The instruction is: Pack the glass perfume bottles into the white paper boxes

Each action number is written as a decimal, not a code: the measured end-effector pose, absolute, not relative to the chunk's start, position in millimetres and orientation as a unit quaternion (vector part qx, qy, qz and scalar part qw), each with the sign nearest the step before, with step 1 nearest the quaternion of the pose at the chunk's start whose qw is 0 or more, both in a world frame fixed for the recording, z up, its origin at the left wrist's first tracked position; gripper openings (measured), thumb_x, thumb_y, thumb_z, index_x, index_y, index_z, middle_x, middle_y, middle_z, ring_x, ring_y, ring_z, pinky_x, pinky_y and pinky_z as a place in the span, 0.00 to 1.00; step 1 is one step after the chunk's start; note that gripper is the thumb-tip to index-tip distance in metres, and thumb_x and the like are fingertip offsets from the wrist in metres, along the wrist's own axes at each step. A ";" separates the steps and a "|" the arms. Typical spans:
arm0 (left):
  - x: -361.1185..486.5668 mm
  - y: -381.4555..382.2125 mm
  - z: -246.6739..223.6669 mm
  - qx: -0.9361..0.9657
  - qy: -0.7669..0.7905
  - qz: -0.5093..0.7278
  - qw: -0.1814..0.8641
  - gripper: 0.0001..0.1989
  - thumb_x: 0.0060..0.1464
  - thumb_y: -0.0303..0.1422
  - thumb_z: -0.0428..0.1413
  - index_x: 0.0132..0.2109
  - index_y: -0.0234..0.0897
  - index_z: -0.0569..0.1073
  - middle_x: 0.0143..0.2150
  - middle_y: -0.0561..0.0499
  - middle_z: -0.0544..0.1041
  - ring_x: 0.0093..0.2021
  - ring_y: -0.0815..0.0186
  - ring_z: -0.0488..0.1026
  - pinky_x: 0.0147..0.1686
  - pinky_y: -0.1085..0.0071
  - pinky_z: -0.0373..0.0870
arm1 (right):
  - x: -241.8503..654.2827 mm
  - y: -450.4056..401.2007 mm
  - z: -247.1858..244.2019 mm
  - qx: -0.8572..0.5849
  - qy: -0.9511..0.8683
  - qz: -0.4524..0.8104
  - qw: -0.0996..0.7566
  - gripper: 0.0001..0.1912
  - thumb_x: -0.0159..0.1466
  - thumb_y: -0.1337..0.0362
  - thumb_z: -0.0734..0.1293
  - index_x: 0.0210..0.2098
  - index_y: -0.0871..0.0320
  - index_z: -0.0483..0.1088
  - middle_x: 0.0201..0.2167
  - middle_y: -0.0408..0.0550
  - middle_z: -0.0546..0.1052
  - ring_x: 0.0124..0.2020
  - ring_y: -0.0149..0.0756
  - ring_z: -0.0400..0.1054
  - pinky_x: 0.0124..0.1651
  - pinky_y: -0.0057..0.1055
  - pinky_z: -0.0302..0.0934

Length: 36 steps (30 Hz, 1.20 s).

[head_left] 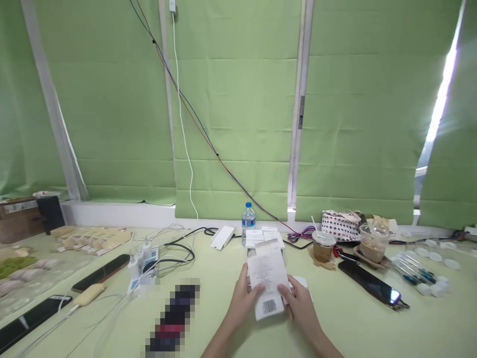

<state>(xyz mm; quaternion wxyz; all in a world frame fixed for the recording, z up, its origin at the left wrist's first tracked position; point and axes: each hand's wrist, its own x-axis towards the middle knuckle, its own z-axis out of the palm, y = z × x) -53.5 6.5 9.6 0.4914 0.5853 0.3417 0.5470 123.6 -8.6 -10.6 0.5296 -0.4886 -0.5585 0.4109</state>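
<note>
Green blinds (238, 124): hung across the wall behind the water bottle (248, 221), my one landmark;
Tabletop (214, 278): pale green; it spreads before the bottle and to both sides of it;
White packet (269, 273): one; tilted, lifted nearer me than the bottle and slightly to its right; its printed face and one barcode (269, 306) are turned to me;
Left hand (244, 293): pinching the packet's left edge; thumb on the print, fingers mostly hidden;
Right hand (300, 298): pinching the lower right edge; thumb in front, fingers partly behind;
Step in hand: inspecting the printed side, I judge; the next move calls for a light, even grip, since the packet looks thin;
White boxes: one lone carton (222, 237) just left of the bottle; at least two more (254, 233) right before it, the rest covered;
Drink cups (323, 247): two, right of the bottle;
Dark phones (102, 272): two, it seems, well left of the bottle;
Pixelated thing (173, 318): one, nearer me and left of the bottle; I cannot tell what
</note>
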 end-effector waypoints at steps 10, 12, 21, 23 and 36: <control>-108.5 41.0 3.0 0.500 0.624 0.592 0.104 0.33 0.53 0.42 0.52 0.62 0.32 0.55 0.67 0.34 0.54 0.68 0.47 0.46 0.64 0.47 0.47 | 137.7 -6.6 -10.8 -0.550 -0.667 0.191 0.465 0.22 0.66 0.50 0.52 0.44 0.55 0.69 0.24 0.45 0.76 0.29 0.41 0.70 0.34 0.32 0.60; -91.7 35.0 -5.1 0.573 0.597 0.562 0.026 0.28 0.56 0.37 0.50 0.62 0.33 0.56 0.67 0.37 0.51 0.68 0.49 0.44 0.65 0.47 0.45 | 147.0 -0.1 -9.5 -0.564 -0.683 0.130 0.446 0.21 0.67 0.53 0.50 0.35 0.54 0.70 0.32 0.50 0.77 0.35 0.42 0.71 0.39 0.33 0.60; -22.9 5.0 -26.9 0.808 0.440 0.370 0.132 0.16 0.51 0.32 0.56 0.48 0.39 0.69 0.57 0.41 0.68 0.62 0.49 0.59 0.60 0.48 0.57 | 191.9 24.5 -8.3 -0.577 -0.767 0.127 0.250 0.30 0.52 0.57 0.70 0.54 0.49 0.67 0.60 0.53 0.66 0.62 0.52 0.53 0.59 0.48 0.48; -21.3 6.6 -25.6 0.801 0.440 0.377 0.152 0.15 0.53 0.35 0.54 0.48 0.39 0.68 0.56 0.41 0.69 0.63 0.49 0.58 0.61 0.47 0.54 | 198.2 26.3 -10.1 -0.552 -0.778 0.174 0.245 0.33 0.52 0.57 0.70 0.58 0.49 0.65 0.62 0.52 0.65 0.63 0.51 0.53 0.61 0.46 0.45; -10.2 34.3 -8.3 0.774 0.448 0.322 0.312 0.35 0.40 0.30 0.61 0.58 0.36 0.62 0.57 0.41 0.68 0.58 0.53 0.64 0.57 0.60 0.59 | 224.4 47.4 -11.0 -0.600 -0.627 0.188 0.459 0.17 0.59 0.49 0.61 0.26 0.54 0.71 0.24 0.46 0.76 0.30 0.42 0.68 0.34 0.31 0.56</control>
